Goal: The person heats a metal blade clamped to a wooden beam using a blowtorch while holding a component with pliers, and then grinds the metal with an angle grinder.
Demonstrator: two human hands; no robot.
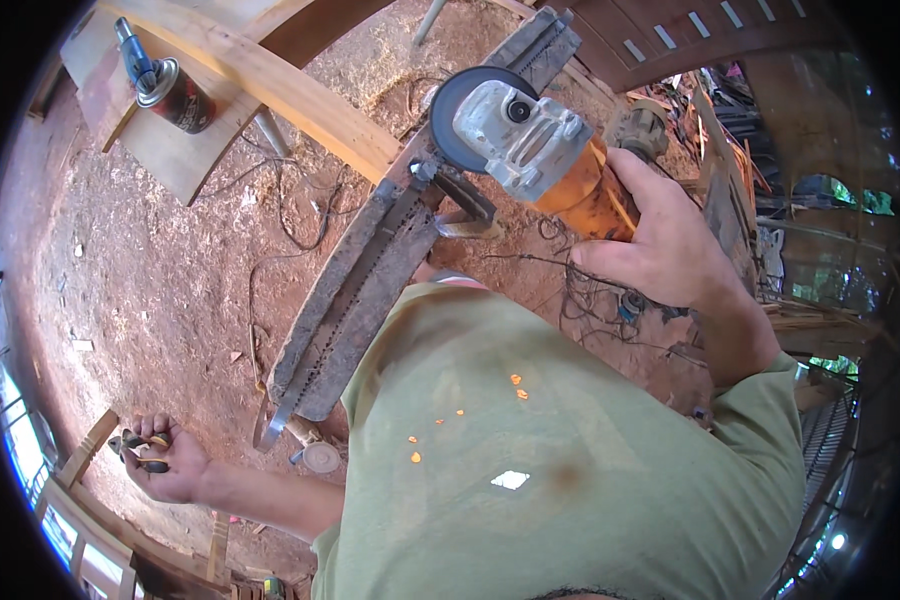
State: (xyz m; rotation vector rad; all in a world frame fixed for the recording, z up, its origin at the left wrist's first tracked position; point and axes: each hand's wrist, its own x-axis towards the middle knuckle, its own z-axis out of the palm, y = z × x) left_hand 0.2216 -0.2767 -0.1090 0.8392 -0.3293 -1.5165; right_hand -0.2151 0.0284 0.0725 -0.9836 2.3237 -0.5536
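Note:
My right hand [670, 235] is wrapped round the orange body of an angle grinder [582, 190]. The grinder's dark round disc [448, 122] is over a long pair of worn boards [355, 300], close to the metal bolt that joins them. Between these boards runs a toothed saw blade [272, 428], its bare end sticking out at the lower left. Out at the lower left, my left hand [182, 470] is closed on pliers [154, 466] with black and yellow handles. They are well apart from the boards.
A wooden beam [300, 95] crosses the upper left beside a plank carrying a can [182, 98] and a blue-handled tool [135, 55]. Dark cables [310, 235] lie on the earth floor, which is strewn with shavings. Wooden frames [90, 510] stand lower left; timber is stacked at right.

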